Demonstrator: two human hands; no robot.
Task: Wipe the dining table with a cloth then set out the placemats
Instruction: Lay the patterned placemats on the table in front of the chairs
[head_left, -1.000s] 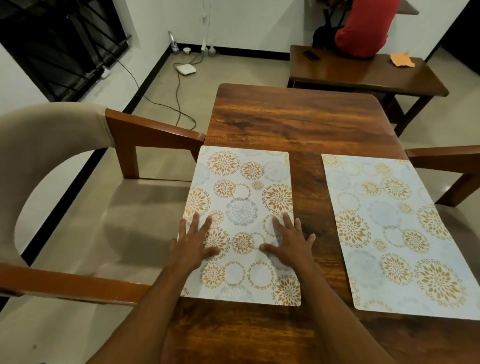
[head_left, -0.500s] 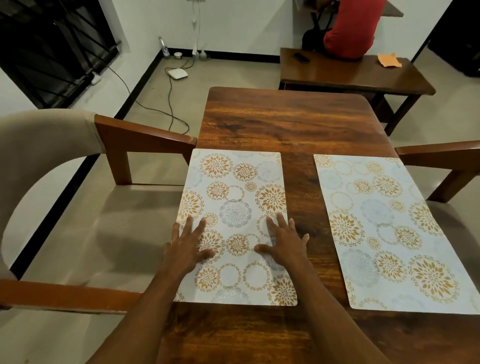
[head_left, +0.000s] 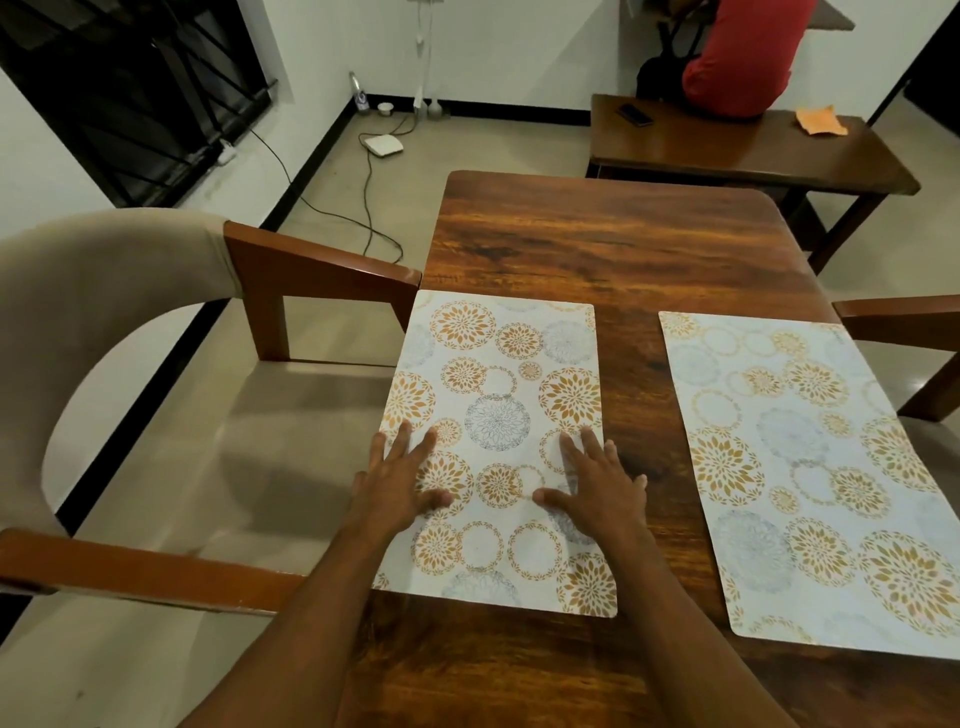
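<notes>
Two white placemats with orange and blue flower circles lie flat on the dark wooden dining table (head_left: 597, 244). The left placemat (head_left: 498, 384) sits along the table's left edge. My left hand (head_left: 400, 483) and my right hand (head_left: 597, 488) both rest palm down on its near half, fingers spread, holding nothing. The right placemat (head_left: 810, 467) lies by the table's right edge, untouched. An orange cloth (head_left: 821, 122) lies on the bench behind the table.
A beige armchair (head_left: 104, 322) with wooden arms stands against the table's left side, and another chair's arm (head_left: 898, 317) shows at the right. A wooden bench (head_left: 748, 150) behind the table holds a phone (head_left: 635, 114) and a seated person in red (head_left: 737, 57). Cables run over the floor.
Both hands stay flat on the left placemat in the same spot. Only the view has shifted slightly, so that the table sits a little further left in the frame.
</notes>
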